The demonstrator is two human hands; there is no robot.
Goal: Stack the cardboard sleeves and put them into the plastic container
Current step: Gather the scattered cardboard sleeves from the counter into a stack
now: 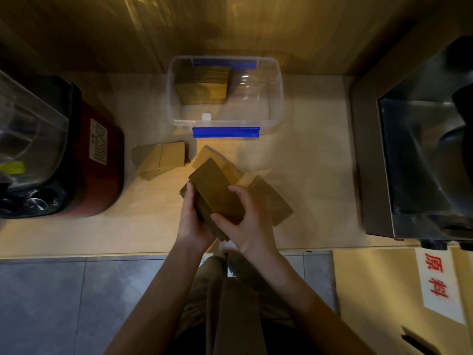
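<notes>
I hold a stack of brown cardboard sleeves (215, 193) above the counter's front part. My left hand (192, 221) grips its left side and near end. My right hand (245, 224) clasps its right side, thumb on top. Loose sleeves lie on the counter: a small pile at the left (161, 160), some under and behind the held stack (212, 156), and one at the right (276, 203). The clear plastic container (277, 98) with blue clips stands at the back of the counter. A stack of sleeves (202, 85) lies in its left half.
A red appliance with a clear jug (97, 160) stands at the left. A steel machine (422, 155) fills the right side. The wooden counter (320, 175) ends at a front edge above grey floor tiles. A carton with a red-lettered label (435, 280) sits at the lower right.
</notes>
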